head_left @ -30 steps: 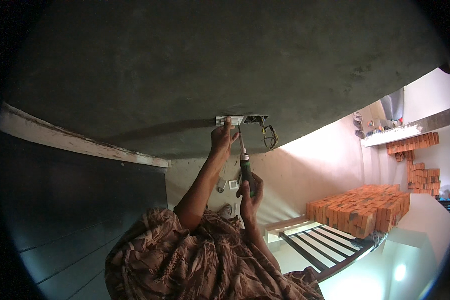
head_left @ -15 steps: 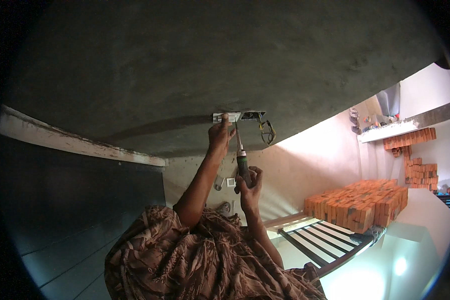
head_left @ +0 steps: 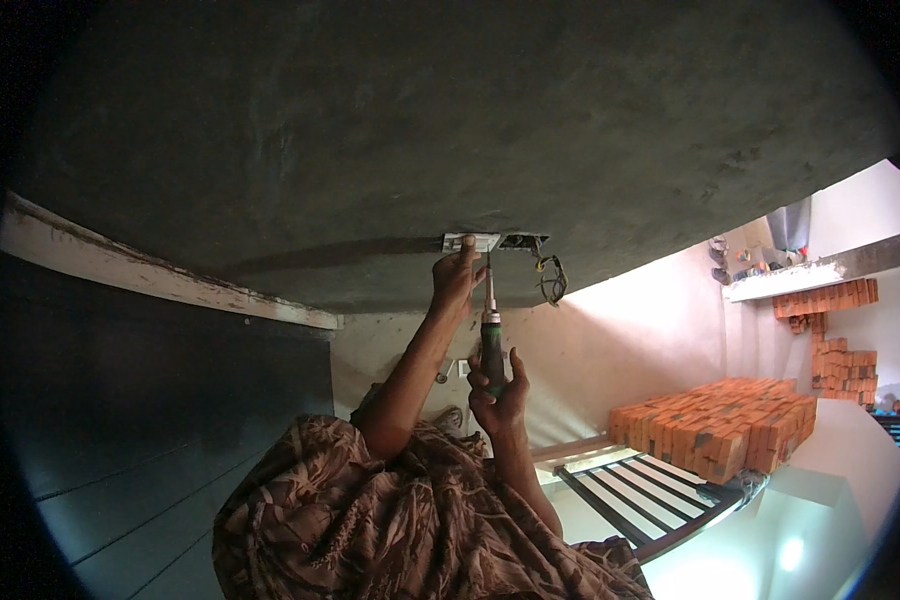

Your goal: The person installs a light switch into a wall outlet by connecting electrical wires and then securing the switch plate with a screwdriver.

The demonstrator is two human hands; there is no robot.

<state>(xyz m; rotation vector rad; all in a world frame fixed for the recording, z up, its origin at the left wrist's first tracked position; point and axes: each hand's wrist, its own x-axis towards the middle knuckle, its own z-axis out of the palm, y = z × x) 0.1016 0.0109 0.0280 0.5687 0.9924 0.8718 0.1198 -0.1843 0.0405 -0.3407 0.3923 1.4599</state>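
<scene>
A small white wall plate (head_left: 456,242) lies against the dark grey plastered wall. My left hand (head_left: 456,280) grips it, thumb pressed on its front; the other fingers are partly hidden. In my right hand (head_left: 500,390) is a screwdriver (head_left: 491,340) with a dark green and black handle, held upright with its shaft pointing at the plate's right end. Whether the tip sits in a screw is too small to tell. Just right of the plate is an open wall box (head_left: 523,242), with a bundle of yellow and dark wires (head_left: 552,282) hanging out.
Below on the floor, a small white frame (head_left: 463,368) lies partly behind my hands. To the right stand a big stack of orange bricks (head_left: 710,420) and a dark metal railing (head_left: 640,490). A dark panelled surface (head_left: 170,400) with a pale ledge (head_left: 170,280) fills the left.
The view has shifted, so plate, wires and hands sit slightly further right and lower. My right hand's fingers have shifted round the screwdriver handle. My left thumb stays on the plate.
</scene>
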